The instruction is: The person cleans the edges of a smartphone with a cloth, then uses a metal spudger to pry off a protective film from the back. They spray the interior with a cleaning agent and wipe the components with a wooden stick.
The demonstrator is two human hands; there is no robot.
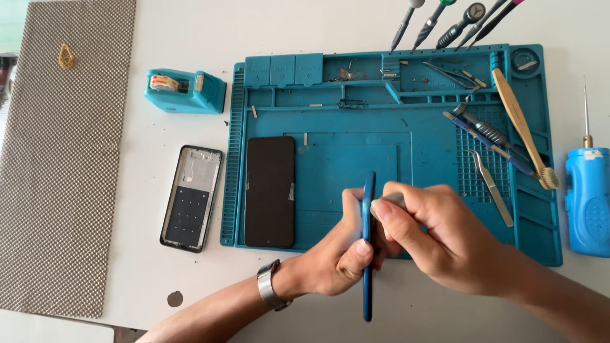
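Trays along the top of the blue mat (445, 121) hold small screws and metal bits, too tiny for me to tell apart. On the right part of the mat lie tweezers (493, 188), a few drivers (489, 134) and a brush (523, 127) with a pale handle. More drivers (445, 22) stand in a row at the top edge. A dark screen (270, 190) lies flat on the left part of the mat, close to its left rim.

Left of the mat, on the white table (356, 22), a phone frame (191, 197) lies face open, and a tape dispenser (185, 90) stands above it. A grey woven mat (63, 159) covers the far left side. A blue tool (588, 200) with a thin tip lies just beside the right edge of the blue mat. The middle of the blue mat is bare, and so is the table strip near me.

I hold a blue phone cover (367, 244) on its edge, upright, over the front rim of the mat. My left hand (340, 254) grips it from the left, thumb on the near edge. My right hand (438, 238) is closed around a small grey tool (389, 204) and presses it on the cover's right face. Both hands are together at the cover.
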